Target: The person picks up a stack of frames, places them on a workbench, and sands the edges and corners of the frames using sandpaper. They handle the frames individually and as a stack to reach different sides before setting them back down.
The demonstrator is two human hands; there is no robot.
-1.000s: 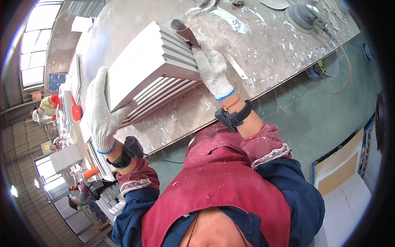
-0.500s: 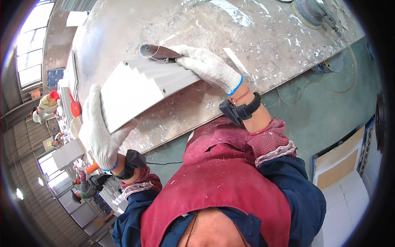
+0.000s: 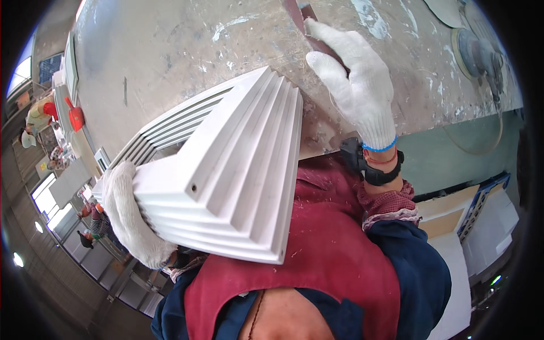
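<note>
A white frame (image 3: 258, 164) with stepped ridges along its sides is tilted up in front of my apron. My gloved left hand (image 3: 130, 218) is closed round its left corner, with the fingers partly hidden by the frame. A small dark hole shows in the flat face near the frame's corner. To the right of the frame, apart from it, my gloved right hand (image 3: 362, 85) pinches a curled brown strip of sandpaper (image 3: 297, 16) between thumb and fingers, above the table.
The worktable (image 3: 170, 62) is smeared with white. A round sander (image 3: 479, 56) with a hose rests at its far right. A red scoop-like object (image 3: 75, 115) and other people stand off to the left. Sheets and brown board (image 3: 445, 218) lean at the right.
The frame has been turned and drawn nearer my body, so its ridged sides and inner opening now show. My right hand has come off it and moved right with the sandpaper.
</note>
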